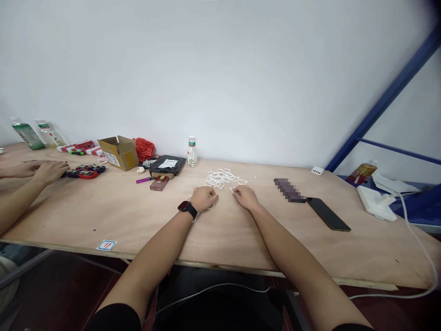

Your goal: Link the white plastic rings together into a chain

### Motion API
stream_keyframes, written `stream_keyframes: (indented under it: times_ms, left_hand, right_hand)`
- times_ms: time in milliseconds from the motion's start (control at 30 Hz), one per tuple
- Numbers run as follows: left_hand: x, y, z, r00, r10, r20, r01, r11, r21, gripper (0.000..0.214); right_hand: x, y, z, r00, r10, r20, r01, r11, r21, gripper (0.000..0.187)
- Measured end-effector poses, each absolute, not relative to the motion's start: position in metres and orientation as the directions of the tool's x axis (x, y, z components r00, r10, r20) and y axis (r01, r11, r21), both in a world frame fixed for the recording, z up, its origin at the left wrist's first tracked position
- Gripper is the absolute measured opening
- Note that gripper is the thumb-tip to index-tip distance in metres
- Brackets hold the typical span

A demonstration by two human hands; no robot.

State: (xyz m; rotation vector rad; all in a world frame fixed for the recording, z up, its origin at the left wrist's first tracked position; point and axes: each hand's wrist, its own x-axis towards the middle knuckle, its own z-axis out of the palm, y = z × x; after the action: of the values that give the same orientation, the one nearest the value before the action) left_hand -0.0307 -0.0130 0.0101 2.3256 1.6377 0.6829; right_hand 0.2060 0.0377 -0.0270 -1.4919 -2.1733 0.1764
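A pile of small white rings [222, 178] lies on the plywood table [220, 230] in front of me. My left hand [204, 198], with a dark watch on its wrist, rests just in front of the pile with its fingers curled over some white rings. My right hand [245, 196] lies beside it, fingers curled at the pile's near edge, pinching what looks like a ring. What each hand grips is too small to make out clearly.
A black phone [328, 214] and a blurred dark object [289, 190] lie to the right. A small bottle [191, 152], black pouch [168, 164], cardboard box [119, 152], lighter [144, 180] and bottles stand at the back left. Another person's hands [41, 171] rest at the far left by dark toys.
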Motion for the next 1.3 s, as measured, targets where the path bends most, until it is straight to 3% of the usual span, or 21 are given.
stream_keyframes:
  times_ms: [200, 367, 667, 900, 1300]
  left_hand:
    - [-0.029, -0.009, 0.004, 0.307, 0.903, 0.3, 0.784, -0.419, 0.458, 0.031]
    - [-0.031, -0.005, 0.002, 0.337, 0.847, 0.412, 0.682, -0.521, 0.513, 0.03]
    - [-0.033, -0.005, 0.004, 0.321, 0.777, 0.541, 0.531, -0.621, 0.576, 0.02]
    - [-0.032, -0.006, 0.008, 0.329, 0.733, 0.596, 0.489, -0.672, 0.557, 0.018]
    - [-0.032, -0.008, 0.01, 0.318, 0.74, 0.593, 0.517, -0.659, 0.546, 0.016]
  right_hand:
    - [0.181, 0.013, -0.01, -0.408, 0.821, 0.4, 0.588, 0.571, -0.573, 0.014]
    - [0.167, 0.0, -0.005, -0.476, 0.767, 0.431, 0.467, 0.636, -0.614, 0.017]
    - [0.16, -0.005, -0.005, -0.479, 0.732, 0.484, 0.453, 0.679, -0.578, 0.018]
    - [0.157, -0.006, -0.004, -0.498, 0.708, 0.5, 0.462, 0.705, -0.539, 0.016]
    - [0.154, -0.007, -0.003, -0.475, 0.761, 0.442, 0.432, 0.639, -0.636, 0.019]
